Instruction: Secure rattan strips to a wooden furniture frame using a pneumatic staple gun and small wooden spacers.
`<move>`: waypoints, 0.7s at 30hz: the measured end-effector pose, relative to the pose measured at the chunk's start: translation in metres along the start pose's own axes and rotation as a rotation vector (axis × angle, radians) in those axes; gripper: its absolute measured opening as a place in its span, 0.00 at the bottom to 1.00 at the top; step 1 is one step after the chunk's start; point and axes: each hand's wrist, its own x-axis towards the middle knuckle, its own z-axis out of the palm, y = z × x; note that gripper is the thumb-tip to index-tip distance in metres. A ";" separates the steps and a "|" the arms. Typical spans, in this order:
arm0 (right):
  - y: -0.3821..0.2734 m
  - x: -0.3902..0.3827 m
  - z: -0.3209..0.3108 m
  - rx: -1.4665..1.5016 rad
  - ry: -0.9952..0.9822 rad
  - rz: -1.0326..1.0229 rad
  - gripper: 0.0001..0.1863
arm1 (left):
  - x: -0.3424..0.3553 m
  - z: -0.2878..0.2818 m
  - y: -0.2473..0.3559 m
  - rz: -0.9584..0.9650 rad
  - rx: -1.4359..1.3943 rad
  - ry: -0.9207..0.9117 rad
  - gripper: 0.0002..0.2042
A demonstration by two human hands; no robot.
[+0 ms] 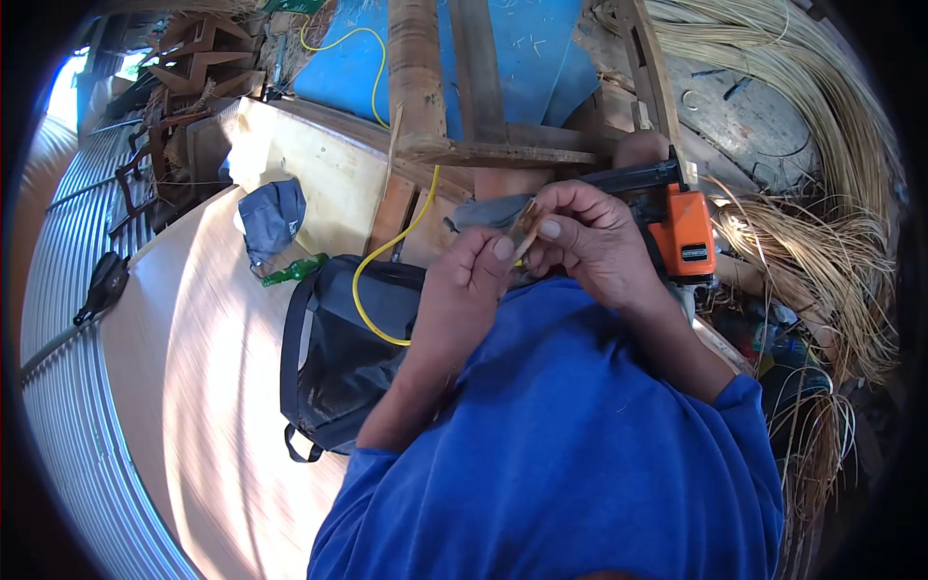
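In front of my chest, my left hand [471, 278] and my right hand [592, 240] are brought close together. Both are closed on a short, thin pale-brown strip [523, 235], pinched between thumbs and fingertips; it looks like cane or wood, though the fingers cover much of it. Just right of my right hand rests an orange and black nail gun [684, 232], partly hidden behind my wrist. Beyond my hands stands a wooden frame [454, 150] with upright posts.
A yellow hose [360, 280] curves past a dark bag [353, 358] at my left. Near it lie a green bottle [295, 271] and a dark blue cap [273, 220] beside wooden boards [213, 338]. Long cane bundles [822, 87] fill the right side. Blue sheeting [338, 72] lies beyond the frame.
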 end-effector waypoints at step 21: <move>0.003 0.002 0.006 -0.267 0.238 -0.025 0.05 | 0.010 -0.010 -0.006 0.170 0.313 -0.143 0.11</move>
